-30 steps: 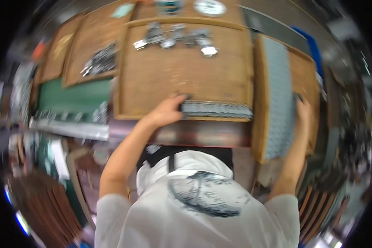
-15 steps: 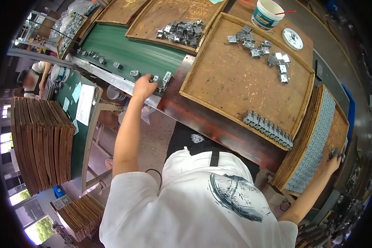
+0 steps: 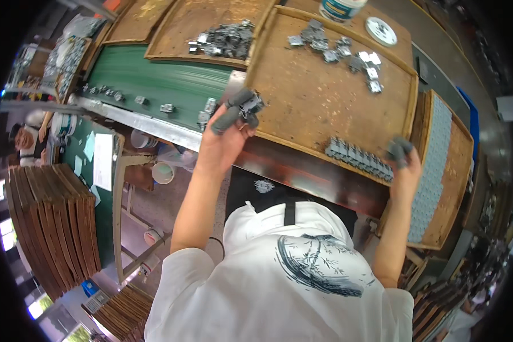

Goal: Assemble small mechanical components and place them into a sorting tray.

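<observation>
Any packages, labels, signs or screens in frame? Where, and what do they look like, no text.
Tub: top edge, beyond the big wooden tray; round, white with a teal band.
Round lid: right of the tub; flat white disc with dark print.
Paper sheet: on the green side table at left; white rectangle.
Small notes: beside that sheet; pale green slips.
No screens or signs visible.

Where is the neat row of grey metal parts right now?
The row of metal parts lies along the near edge of the wooden tray, just left of the right hand.
</observation>
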The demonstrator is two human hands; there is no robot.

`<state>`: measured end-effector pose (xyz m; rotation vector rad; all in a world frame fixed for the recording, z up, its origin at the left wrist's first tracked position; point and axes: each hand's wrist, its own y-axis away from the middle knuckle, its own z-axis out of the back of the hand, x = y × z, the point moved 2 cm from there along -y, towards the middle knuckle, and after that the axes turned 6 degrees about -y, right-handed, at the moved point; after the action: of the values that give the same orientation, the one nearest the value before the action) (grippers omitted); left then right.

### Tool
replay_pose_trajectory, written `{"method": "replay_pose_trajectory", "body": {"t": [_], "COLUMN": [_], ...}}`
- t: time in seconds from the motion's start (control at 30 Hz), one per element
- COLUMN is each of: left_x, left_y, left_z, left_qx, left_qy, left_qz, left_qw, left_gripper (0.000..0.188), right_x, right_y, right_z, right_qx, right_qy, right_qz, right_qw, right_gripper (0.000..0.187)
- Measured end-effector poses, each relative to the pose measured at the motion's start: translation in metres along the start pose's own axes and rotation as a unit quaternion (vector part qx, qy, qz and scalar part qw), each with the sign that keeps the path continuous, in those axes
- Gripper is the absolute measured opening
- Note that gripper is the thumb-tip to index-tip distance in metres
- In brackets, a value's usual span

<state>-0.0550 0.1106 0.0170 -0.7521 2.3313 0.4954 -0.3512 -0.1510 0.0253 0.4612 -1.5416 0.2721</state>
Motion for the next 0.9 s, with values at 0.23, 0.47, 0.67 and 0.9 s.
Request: {"method": "replay_pose_trajectory", "body": {"t": [0.23,0.47,0.67,0.9], "left_x": [0.052,0.059,0.050,0.106], "left_y": [0.005,0.011,0.025,0.035], "left_z": [-0.056,-0.079,-0.095,-0.098], "left_qx": [0.088,0.119,0.107,0.092], "left_qy": [-0.026,-0.253,-0.332,-0.504], "left_qz": [0.069,0.006,0.000,-0.166], "left_qw": [0.993,0.960,0.937,0.843], "left_gripper": [0.045,0.039,0.031,0.044], "right_x": [0.034,0.049,0.055,0.003], "right_y": [0.043,0.041,0.048,0.058], "right_z": [-0.083,-0.093,-0.101,-0.084], "right_qx": [0.191,0.214,0.227,0.163], "right_qy": [0.055,0.290,0.348,0.400], "right_qz": [-0.021,0.248,0.305,0.327], "right_qw": [0.980,0.899,0.857,0.841], "right_gripper": [0.033,0.025,0.021,0.019]}}
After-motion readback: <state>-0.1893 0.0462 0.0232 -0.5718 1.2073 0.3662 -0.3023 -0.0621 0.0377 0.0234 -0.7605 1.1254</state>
